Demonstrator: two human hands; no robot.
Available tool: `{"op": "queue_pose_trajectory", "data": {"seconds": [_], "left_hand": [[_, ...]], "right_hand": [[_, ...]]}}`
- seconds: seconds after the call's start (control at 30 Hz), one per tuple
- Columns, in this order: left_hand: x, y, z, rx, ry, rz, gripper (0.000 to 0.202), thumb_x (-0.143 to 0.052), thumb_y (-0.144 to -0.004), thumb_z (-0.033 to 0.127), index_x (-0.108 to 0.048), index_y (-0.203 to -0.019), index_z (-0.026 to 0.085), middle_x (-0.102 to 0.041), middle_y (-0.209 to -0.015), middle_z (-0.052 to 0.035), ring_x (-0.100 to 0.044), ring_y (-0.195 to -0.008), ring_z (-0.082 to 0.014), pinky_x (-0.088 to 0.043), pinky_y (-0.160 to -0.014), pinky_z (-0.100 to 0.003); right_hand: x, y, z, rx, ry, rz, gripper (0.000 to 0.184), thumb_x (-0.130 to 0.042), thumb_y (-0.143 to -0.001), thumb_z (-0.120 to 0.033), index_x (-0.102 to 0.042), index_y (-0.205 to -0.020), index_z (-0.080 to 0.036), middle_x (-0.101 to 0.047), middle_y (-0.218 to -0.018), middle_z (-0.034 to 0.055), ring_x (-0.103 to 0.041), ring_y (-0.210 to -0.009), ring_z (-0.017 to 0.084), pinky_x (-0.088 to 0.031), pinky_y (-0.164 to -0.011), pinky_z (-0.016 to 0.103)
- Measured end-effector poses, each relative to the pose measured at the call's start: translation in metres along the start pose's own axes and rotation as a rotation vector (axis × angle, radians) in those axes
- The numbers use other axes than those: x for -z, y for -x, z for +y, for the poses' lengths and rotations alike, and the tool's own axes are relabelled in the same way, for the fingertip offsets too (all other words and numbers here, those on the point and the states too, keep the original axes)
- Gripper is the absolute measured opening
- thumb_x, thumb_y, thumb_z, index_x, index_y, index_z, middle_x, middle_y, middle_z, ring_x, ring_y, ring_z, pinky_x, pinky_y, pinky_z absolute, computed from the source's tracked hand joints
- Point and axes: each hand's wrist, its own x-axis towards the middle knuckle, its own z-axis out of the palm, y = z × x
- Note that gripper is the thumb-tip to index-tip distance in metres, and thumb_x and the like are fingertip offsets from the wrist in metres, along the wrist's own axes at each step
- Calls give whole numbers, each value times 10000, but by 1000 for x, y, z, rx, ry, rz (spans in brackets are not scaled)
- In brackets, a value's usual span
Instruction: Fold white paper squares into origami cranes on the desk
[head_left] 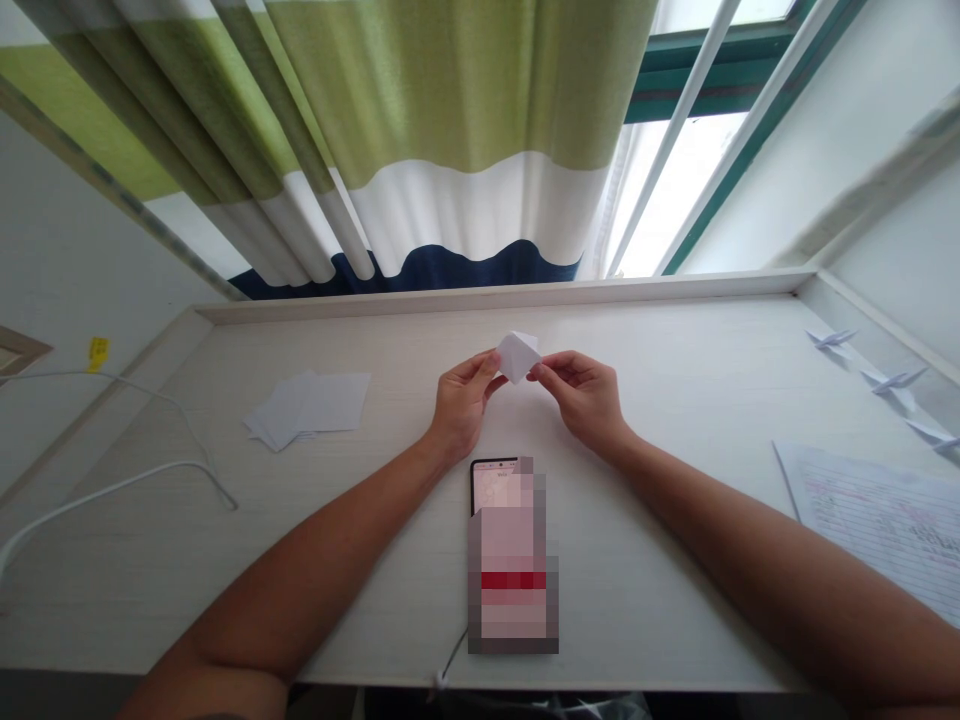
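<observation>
Some fingertips of the left hand (460, 402) are hidden behind the folded paper (517, 358). The smartphone (514, 590) screen is mostly masked by pixelation. Handwriting on the lined sheet (892, 530) is too small to be read; the sheet is cropped at right. The curtain (465, 90) is cut off above.

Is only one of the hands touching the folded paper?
No, the left hand and the right hand both have fingertips on the folded paper.
</observation>
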Motion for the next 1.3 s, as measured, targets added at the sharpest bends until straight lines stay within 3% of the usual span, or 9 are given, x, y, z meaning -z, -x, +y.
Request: {"op": "queue_pose_trajectory", "data": {"seconds": [0.13, 0.37, 0.47, 0.6, 0.7, 0.87, 1.0, 1.13, 1.3], "left_hand": [[1, 0, -3, -38, -53, 13, 353, -945, -724, 515, -856, -882, 212, -816, -1009, -58, -727, -985, -214, -584, -999, -433], [3, 4, 1, -156, -268, -18, 265, -901, -800, 451, -851, -897, 209, -814, -973, -56, -719, -957, -201, -557, -958, -359], [4, 2, 1, -167, -261, 4, 280, -913, -785, 454, -835, -875, 200, -798, -906, -47, -709, -883, -186, -551, -903, -342], [5, 0, 1, -180, -259, 22, 289, -927, -765, 446, -816, -850, 193, -778, -862, -33, -695, -830, -171, -543, -859, -329], [5, 1, 1, -181, -264, 14, 304, -949, -736, 427, -799, -846, 187, -768, -850, -34, -696, -803, -169, -537, -809, -322], [4, 1, -2, -187, -289, 12, 342, -948, -738, 425, -770, -903, 185, -763, -874, -37, -714, -782, -169, -544, -762, -312], [4, 2, -4, -193, -279, -6, 349, -935, -755, 435, -723, -889, 192, -734, -861, -19, -706, -756, -151, -549, -732, -293], [3, 2, -4, -160, -235, -39, 408, -970, -713, 386, -709, -968, 205, -736, -918, -19, -709, -818, -148, -551, -774, -287], [6, 0, -3, 1, -200, -78, 546, -1003, -653, 370, -707, -1077, 193, -795, -993, -64, -741, -899, -192, -561, -864, -342]], "right_hand": [[-1, 0, 0, -36, -96, -34, 302, -907, -774, -419, -690, -868, -231, -777, -769, 15, -765, -719, 200, -622, -744, 396], [2, 1, 4, -132, -59, -142, 595, -925, -730, -408, -611, -1209, -249, -751, -746, -25, -778, -785, 235, -606, -816, 431], [6, -1, 6, -98, 39, -173, 491, -854, -792, -388, -611, -1193, -243, -725, -780, -19, -748, -827, 232, -581, -887, 463], [11, -2, 5, 50, 103, -117, 278, -766, -847, -327, -593, -1059, -279, -713, -1091, 38, -689, -1134, 249, -511, -1089, 496], [10, -2, 3, 68, 67, -143, 221, -767, -893, -389, -613, -1011, -285, -717, -1239, 58, -640, -1291, 257, -455, -1186, 504], [8, -4, 2, 35, 13, -164, 237, -777, -901, -486, -740, -877, -252, -778, -1069, 65, -723, -1022, 243, -589, -987, 484], [7, -5, 0, 28, 15, -180, 250, -798, -883, -512, -805, -839, -266, -774, -1095, 75, -721, -1033, 247, -612, -920, 460], [7, -6, 2, -22, -14, -223, 279, -825, -862, -543, -797, -881, -265, -789, -1022, 57, -728, -967, 226, -609, -954, 464], [7, -7, 6, -107, -80, -162, 418, -952, -719, -502, -682, -904, -244, -756, -887, 17, -714, -821, 180, -618, -836, 391]]}}
